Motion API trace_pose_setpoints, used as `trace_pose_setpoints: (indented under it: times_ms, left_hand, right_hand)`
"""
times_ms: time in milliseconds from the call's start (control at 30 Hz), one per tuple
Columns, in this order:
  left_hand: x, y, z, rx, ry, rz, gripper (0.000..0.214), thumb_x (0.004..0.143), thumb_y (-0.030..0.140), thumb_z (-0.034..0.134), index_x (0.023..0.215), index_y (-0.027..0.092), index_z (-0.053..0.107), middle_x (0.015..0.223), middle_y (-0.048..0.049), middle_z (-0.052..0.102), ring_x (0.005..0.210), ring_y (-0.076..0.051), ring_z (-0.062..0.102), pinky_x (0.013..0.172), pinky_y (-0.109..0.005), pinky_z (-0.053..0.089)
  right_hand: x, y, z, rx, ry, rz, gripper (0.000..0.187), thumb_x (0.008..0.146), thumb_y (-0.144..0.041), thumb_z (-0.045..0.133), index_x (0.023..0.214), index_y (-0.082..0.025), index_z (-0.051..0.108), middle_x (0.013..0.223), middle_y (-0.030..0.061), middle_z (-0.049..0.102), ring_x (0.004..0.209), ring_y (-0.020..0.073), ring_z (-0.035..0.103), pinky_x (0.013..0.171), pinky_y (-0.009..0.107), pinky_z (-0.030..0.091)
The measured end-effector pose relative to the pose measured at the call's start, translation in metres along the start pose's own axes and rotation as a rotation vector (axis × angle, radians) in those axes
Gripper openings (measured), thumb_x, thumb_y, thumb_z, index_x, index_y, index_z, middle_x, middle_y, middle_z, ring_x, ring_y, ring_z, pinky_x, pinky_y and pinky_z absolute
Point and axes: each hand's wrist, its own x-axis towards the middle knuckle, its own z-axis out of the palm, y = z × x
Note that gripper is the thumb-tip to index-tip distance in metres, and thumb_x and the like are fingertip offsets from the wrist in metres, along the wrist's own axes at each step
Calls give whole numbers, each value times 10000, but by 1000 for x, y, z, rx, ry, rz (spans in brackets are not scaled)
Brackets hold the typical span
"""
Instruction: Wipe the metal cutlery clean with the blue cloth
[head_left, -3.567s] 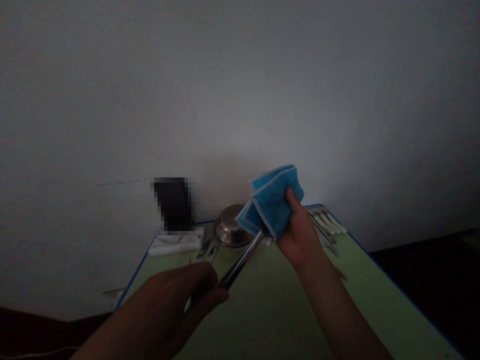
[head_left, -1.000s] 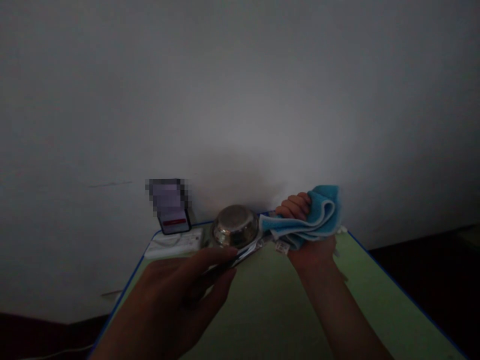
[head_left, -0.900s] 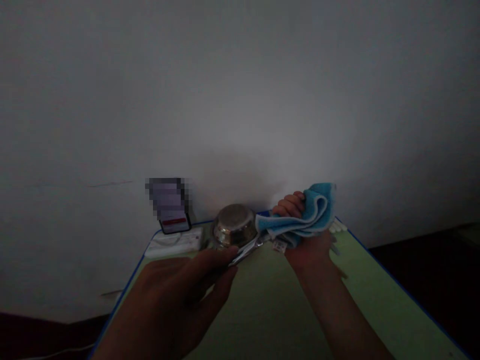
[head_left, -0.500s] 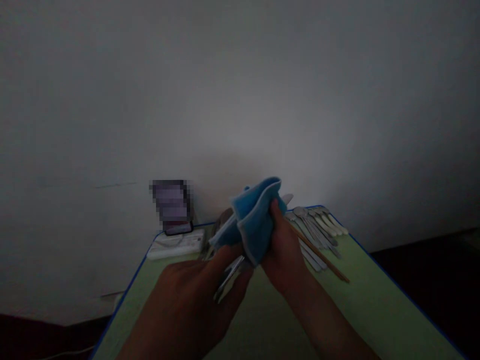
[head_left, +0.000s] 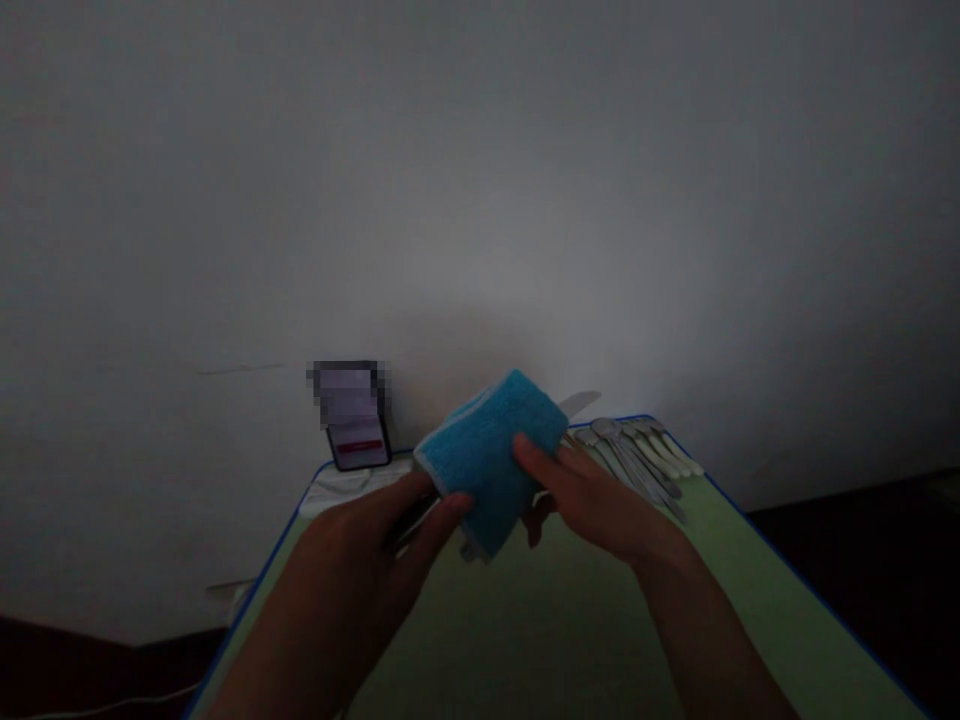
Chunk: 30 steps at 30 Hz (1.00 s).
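A folded blue cloth (head_left: 491, 450) with a pale edge is in front of me above the table. My right hand (head_left: 581, 490) pinches it, thumb on top and fingers beneath. A knife blade (head_left: 581, 403) pokes out beyond the cloth's upper right corner. At the lower left of the cloth, my left hand (head_left: 382, 550) is closed round a dark handle, in line with that blade; the cloth covers the knife's middle. My left thumb touches the cloth's near edge.
Several spoons and other cutlery (head_left: 637, 455) lie at the table's far right corner, partly behind my right hand. A phone (head_left: 358, 425) leans on the wall at the far left, with a white object (head_left: 337, 487) before it. The green table (head_left: 510, 640) has a blue edge.
My right hand has turned over and opened the bunched cloth into a flatter fold across the knife. The blade now sticks out slightly farther right. My right hand now covers the chopsticks.
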Motion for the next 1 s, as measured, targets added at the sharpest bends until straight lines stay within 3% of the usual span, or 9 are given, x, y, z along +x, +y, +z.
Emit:
trace_pose_setpoints:
  times_ms: [100,167,300,367,467,600,700,833,1000]
  left_hand:
    - [4,1,0,-24,85,-34,362,825,495,469,831,203,681,611,20,701,487,-163,633,471,-229,450]
    - [5,-1,0,-27,150,-61,364,798,491,497,862,195,699,562,30,686,475,-168,635,455,-223,448]
    - [6,-9,0,-13,243,-111,346,779,453,529,895,179,707,547,25,682,515,-187,658,456,-215,446]
    - [6,-13,0,-21,250,-119,339,782,446,533,899,177,704,600,16,704,562,-194,671,469,-209,454]
    - [9,-17,2,-60,237,-114,323,801,431,526,933,190,695,656,27,715,604,-182,673,510,-197,475]
    - [12,-18,5,-59,201,-117,314,819,416,506,899,183,701,582,47,676,545,-155,635,492,-188,468]
    - [13,-20,8,-86,176,-115,315,816,419,514,853,174,709,590,42,679,546,-154,630,498,-198,474]
    - [14,-23,9,-163,129,-103,303,814,423,529,865,185,711,706,20,734,640,-186,671,558,-230,505]
    - [15,-21,11,-191,70,-41,256,805,407,565,877,211,714,744,26,746,672,-195,686,640,-255,524]
  right_hand:
    - [-1,-6,3,-61,-17,-6,317,768,-478,575,749,-164,612,634,18,655,521,120,607,494,222,476]
    - [1,-10,5,26,29,-47,284,760,-430,606,882,-173,614,751,19,682,606,125,637,589,240,508]
    - [6,-14,2,213,63,-147,395,801,-328,579,1176,-248,483,905,-2,682,725,121,644,746,303,514]
    - [8,-14,-2,149,14,-162,363,799,-306,581,1149,-236,513,908,4,678,766,127,636,784,317,497]
    - [8,-13,-8,-73,-36,-190,213,791,-315,584,961,-196,632,852,16,659,773,136,607,745,291,477]
    - [8,-13,-11,-351,146,-305,173,755,-361,621,789,-201,676,831,16,594,749,130,549,692,269,437]
    - [8,-13,-13,-405,143,-360,175,756,-365,620,801,-204,670,918,30,609,828,145,553,772,294,426]
    - [6,-12,-14,-256,80,-243,301,719,-372,658,965,-207,605,883,32,657,765,152,586,688,294,470]
    - [2,-11,-13,-69,94,-180,645,646,-301,730,1228,-284,451,955,37,664,768,174,624,647,313,502]
